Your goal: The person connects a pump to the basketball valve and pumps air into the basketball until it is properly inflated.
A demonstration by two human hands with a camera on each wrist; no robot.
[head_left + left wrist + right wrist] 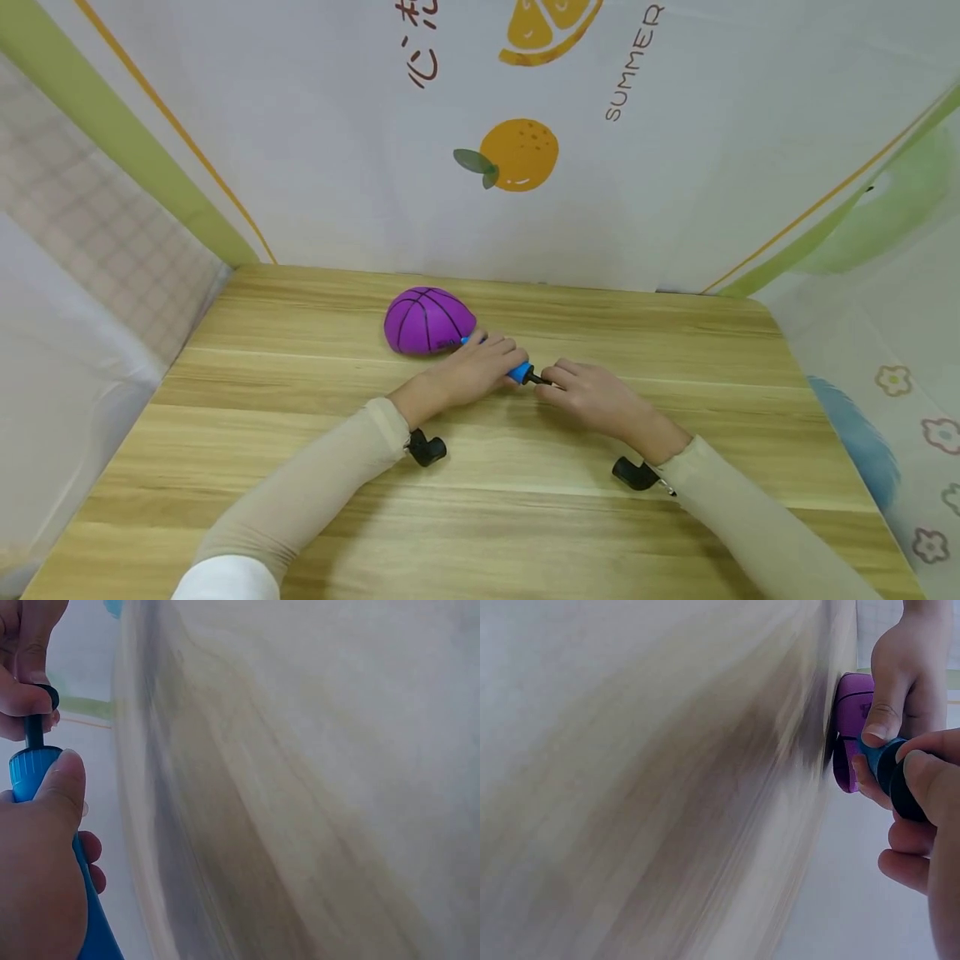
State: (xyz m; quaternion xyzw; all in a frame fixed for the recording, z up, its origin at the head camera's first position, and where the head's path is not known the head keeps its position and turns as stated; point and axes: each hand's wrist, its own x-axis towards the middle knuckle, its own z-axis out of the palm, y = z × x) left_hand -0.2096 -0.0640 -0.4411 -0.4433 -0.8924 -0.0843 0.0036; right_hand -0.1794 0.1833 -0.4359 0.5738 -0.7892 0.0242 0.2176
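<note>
A purple ball with black basketball lines (427, 321) rests on the table, partly collapsed, its right side sunken. My left hand (477, 372) grips the barrel of a blue hand pump (520, 372) just right of the ball. The pump's narrow tip points toward the ball; whether it is inserted cannot be seen behind the fingers. My right hand (592, 400) pinches the black pump handle (909, 801) between thumb and fingers. A short length of black rod (34, 732) shows between handle and barrel in the left wrist view.
The wood-grain table (480, 533) reaches back to a white curtain (337, 167) printed with oranges. More patterned cloth hangs on both sides. Black camera mounts (427, 450) stick out from the sleeves at both wrists, close above the tabletop.
</note>
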